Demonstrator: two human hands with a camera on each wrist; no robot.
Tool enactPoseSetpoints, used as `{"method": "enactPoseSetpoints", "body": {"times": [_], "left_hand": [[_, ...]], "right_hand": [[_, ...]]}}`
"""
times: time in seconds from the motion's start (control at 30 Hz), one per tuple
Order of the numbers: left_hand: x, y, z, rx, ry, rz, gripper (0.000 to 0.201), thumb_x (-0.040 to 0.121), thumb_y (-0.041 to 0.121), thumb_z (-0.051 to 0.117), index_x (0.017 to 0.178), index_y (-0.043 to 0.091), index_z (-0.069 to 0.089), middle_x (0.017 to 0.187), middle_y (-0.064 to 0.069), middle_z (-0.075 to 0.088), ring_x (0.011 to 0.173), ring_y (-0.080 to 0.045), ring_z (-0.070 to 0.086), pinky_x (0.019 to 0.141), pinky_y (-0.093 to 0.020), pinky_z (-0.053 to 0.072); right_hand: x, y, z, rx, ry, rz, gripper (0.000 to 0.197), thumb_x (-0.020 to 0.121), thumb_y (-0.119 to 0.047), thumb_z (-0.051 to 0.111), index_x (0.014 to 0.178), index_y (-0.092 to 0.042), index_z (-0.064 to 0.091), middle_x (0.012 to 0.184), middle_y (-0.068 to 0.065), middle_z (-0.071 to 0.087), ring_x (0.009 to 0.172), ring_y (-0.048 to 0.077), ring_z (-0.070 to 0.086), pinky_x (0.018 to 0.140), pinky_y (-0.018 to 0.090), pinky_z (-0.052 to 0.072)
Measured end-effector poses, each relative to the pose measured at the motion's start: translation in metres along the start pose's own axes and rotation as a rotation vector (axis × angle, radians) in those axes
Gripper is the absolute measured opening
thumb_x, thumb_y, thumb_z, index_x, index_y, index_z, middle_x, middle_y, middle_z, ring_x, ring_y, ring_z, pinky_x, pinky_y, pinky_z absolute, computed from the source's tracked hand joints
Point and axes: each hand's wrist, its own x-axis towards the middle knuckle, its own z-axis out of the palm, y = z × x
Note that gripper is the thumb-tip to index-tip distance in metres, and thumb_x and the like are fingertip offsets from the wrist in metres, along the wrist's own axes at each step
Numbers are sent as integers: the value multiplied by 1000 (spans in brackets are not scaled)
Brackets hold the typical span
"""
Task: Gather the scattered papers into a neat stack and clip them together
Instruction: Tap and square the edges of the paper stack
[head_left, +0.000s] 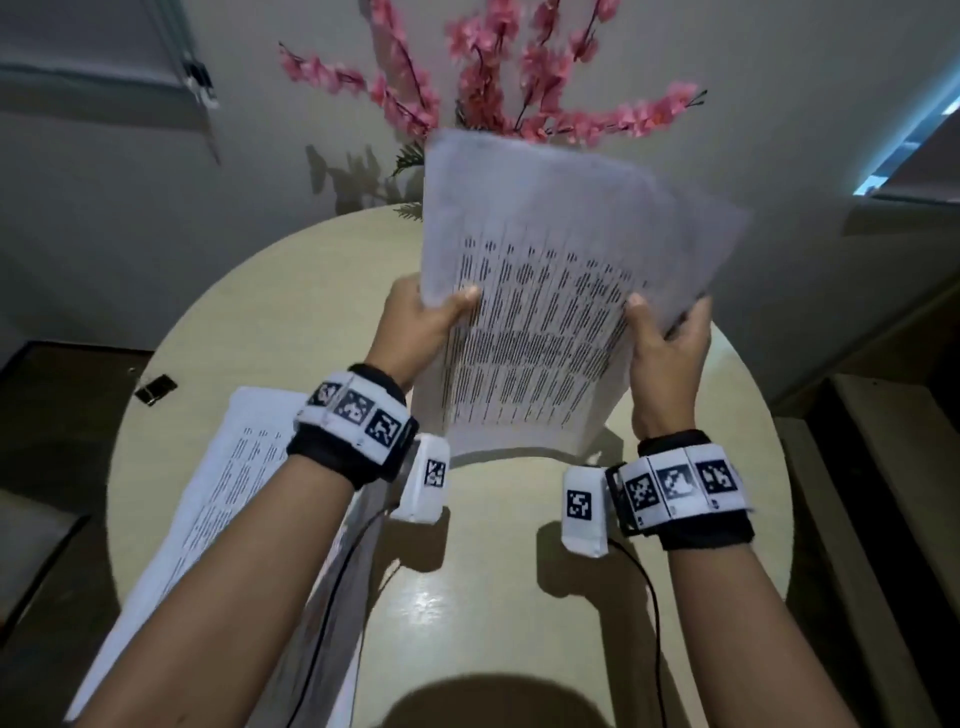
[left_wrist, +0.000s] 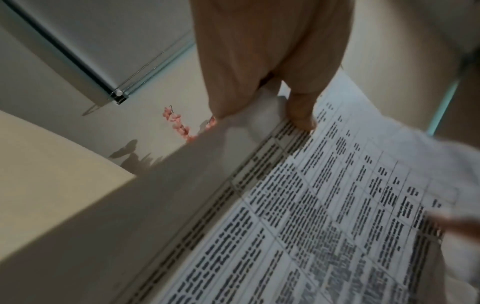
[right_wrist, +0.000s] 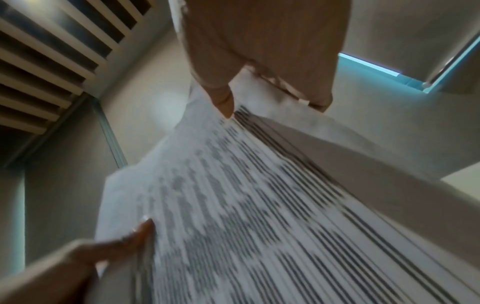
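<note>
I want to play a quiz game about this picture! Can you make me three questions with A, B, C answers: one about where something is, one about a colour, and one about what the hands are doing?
1. Where is the clip?
A. On the table's left edge
B. On the held papers
C. In the right hand

2. What colour are the flowers?
A. Yellow
B. Pink
C. Blue

3. What are the hands doing?
A. Resting flat on the table
B. Both holding the papers up
C. One holds the clip

Answers:
1. A, since the clip lies alone on the table, left of the left hand.
2. B, since the blossoms behind the papers are pink.
3. B, since the left hand and right hand each grip a side of the papers, thumbs on the front.
</note>
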Motion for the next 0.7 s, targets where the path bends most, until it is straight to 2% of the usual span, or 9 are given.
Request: {"method": "enactPoseSetpoints", "body": {"times": [0.1,0.2,0.27,0.3,0.37,0.47,0.6,0.67,0.7], "left_hand": [[10,21,-36,-68,132,39,8,86,11,61,91,17,64,90,1,67,79,-12,64,79,-28,54],[25,21,-81,1,274,-33,23,84,14,62,106,6,65,97,-6,66,85,-17,64,80,-26,55],[25,3,-113,71,335,-137,22,82,10,60,103,5,67,94,-4,66,83,-16,65,75,-20,55],[24,-13,-129,104,355,-193,25,80,11,60,102,3,68,94,-5,67,85,-19,66,78,-24,55],[11,-43,-157,231,343,-305,28,76,15,55,98,4,69,98,-11,69,94,-29,66,86,-34,54],[-23,-81,-182,539,251,-431,19,88,8,45,95,6,62,104,-19,63,93,-33,57,79,-33,43],[-56,-128,-201,657,140,-533,33,93,7,39,119,-3,57,127,-28,56,115,-42,51,90,-38,42],[-65,-145,-209,717,87,-659,39,95,14,38,131,4,47,137,-27,43,124,-43,41,96,-40,38],[-70,-151,-210,740,59,-725,43,95,19,40,136,6,39,142,-26,34,129,-43,35,101,-43,36]], "right_hand": [[-23,6,18,-106,-58,18,16,90,-12,52,77,-19,46,72,-7,48,63,2,45,62,24,41],[-62,13,49,-124,-193,107,2,92,-8,49,94,-7,51,79,-5,54,69,5,51,57,12,43],[-88,22,71,-238,-317,189,11,92,-10,50,102,-6,55,87,-1,59,77,14,55,56,14,42],[-101,28,80,-307,-389,232,13,92,-11,51,102,-7,58,87,0,60,76,16,55,54,16,40],[-126,41,95,-418,-538,336,11,90,-12,54,81,-10,60,69,0,59,61,17,54,51,22,38],[-162,67,110,-569,-642,513,31,85,-12,60,57,-9,47,56,7,53,50,20,50,50,24,39],[-200,95,124,-775,-676,622,34,80,-13,64,60,-12,38,73,12,43,66,21,46,60,29,37],[-214,97,129,-858,-658,617,22,82,-20,65,94,-6,53,108,18,45,97,30,50,80,35,44],[-219,99,131,-902,-638,612,39,83,-22,63,113,-2,47,123,18,39,114,33,43,91,38,41]]}}
